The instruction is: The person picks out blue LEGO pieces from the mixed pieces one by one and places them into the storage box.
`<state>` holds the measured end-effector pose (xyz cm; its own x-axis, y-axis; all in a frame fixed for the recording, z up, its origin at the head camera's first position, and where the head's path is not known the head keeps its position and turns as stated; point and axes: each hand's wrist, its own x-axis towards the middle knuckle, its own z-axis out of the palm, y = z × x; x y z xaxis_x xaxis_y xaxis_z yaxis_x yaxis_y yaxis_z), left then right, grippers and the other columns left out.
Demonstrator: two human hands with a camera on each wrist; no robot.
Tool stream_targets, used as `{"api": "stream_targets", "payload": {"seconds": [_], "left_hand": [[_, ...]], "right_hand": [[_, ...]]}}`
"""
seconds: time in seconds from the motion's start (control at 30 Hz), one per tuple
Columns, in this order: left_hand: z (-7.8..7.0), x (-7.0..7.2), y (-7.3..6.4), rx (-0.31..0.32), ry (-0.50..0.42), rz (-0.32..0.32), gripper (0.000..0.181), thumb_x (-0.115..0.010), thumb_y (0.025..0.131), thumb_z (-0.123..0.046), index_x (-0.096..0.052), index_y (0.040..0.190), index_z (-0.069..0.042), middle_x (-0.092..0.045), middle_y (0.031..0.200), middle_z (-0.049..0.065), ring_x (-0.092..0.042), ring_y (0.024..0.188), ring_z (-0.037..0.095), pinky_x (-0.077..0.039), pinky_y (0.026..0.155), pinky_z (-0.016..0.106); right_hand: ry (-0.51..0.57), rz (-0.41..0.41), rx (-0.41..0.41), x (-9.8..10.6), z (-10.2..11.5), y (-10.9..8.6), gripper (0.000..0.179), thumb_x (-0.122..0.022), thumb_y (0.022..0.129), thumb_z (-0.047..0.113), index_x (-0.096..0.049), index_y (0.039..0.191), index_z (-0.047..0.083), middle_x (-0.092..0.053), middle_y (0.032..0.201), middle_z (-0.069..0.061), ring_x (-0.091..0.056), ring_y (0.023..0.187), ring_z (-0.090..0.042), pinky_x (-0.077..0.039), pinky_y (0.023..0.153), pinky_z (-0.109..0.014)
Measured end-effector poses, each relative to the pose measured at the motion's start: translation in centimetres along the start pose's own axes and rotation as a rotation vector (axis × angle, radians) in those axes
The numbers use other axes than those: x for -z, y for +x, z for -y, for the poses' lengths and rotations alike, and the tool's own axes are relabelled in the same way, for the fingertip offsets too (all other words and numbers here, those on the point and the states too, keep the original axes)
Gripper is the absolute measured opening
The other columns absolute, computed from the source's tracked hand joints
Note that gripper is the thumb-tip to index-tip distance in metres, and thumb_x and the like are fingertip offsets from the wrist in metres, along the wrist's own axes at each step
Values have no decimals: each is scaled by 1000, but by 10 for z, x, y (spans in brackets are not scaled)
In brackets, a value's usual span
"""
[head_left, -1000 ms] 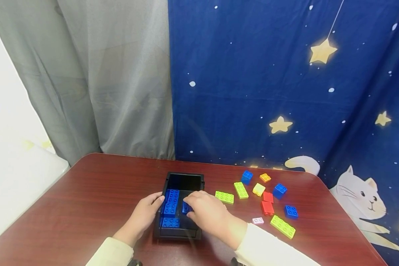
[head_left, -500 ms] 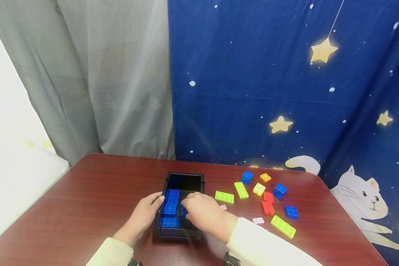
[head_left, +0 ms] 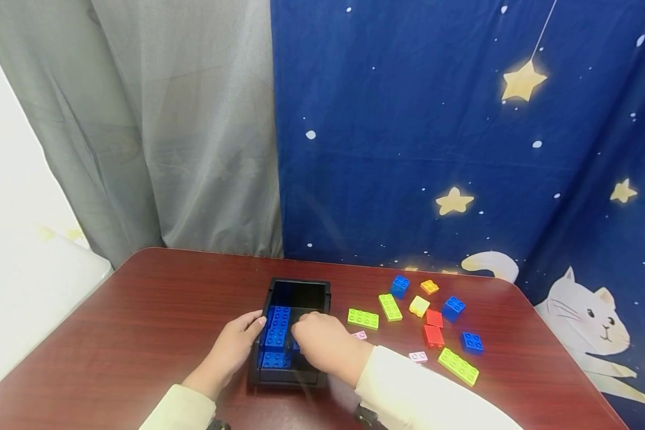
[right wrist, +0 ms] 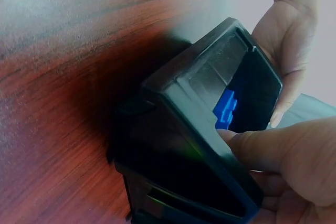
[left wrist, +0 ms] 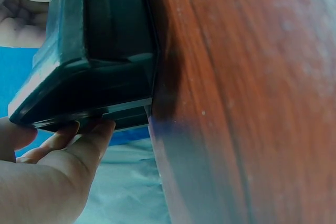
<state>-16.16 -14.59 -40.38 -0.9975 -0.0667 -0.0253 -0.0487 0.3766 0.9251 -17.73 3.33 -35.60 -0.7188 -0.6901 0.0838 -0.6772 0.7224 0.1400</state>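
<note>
A black plastic bin (head_left: 287, 376) stands on the table, with several blue toy bricks (head_left: 276, 328) along its left side. My left hand (head_left: 235, 343) grips the bin's left wall, thumb over the rim and fingers outside; the left wrist view shows these fingers (left wrist: 68, 153) on the edge. Inside the bin's right half, my right hand (head_left: 325, 343) holds a blue toy brick (head_left: 296, 345) in curled fingers, and most of that brick is hidden. In the right wrist view, my thumb (right wrist: 257, 142) reaches over the wall towards blue studs (right wrist: 226, 109).
Right of the bin lie lime bricks (head_left: 363, 318), blue bricks (head_left: 453, 308), red bricks (head_left: 433, 336), a yellow brick (head_left: 419, 306), an orange brick (head_left: 429, 286) and pink bricks (head_left: 418, 356). Curtains (head_left: 376, 149) hang behind the table (head_left: 156, 322).
My right hand has turned and its fingers have curled further down into the bin, covering more of the blue brick. A pink brick beside its wrist has come into view. The left hand has stayed put.
</note>
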Motion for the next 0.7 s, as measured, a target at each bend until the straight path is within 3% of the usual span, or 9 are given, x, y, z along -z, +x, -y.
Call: {"api": "stream_targets", "payload": {"seconds": [0.23,0.53,0.7], "left_hand": [[-1,1,0,11,8,0,44,-45,103,-22,-47,137,6,-50,138,27,-43,130,43,-40,103,57],[-1,1,0,-8,7,-8,42,-46,102,-20,-49,136,6,-51,136,26,-43,130,43,-38,105,57],[-1,1,0,-13,16,-5,43,-45,103,-20,-49,136,7,-50,137,27,-42,131,44,-38,104,58]], "right_hand": [[-62,38,-17,-3,3,5,11,-76,84,24,-75,93,18,-70,83,2,-64,71,-12,-58,64,-28],[-69,55,-17,-7,6,11,7,-74,85,23,-76,89,17,-70,78,1,-63,65,-13,-58,60,-28],[-39,104,-30,-7,8,13,7,-71,87,23,-76,88,17,-70,77,1,-62,61,-13,-58,57,-29]]}}
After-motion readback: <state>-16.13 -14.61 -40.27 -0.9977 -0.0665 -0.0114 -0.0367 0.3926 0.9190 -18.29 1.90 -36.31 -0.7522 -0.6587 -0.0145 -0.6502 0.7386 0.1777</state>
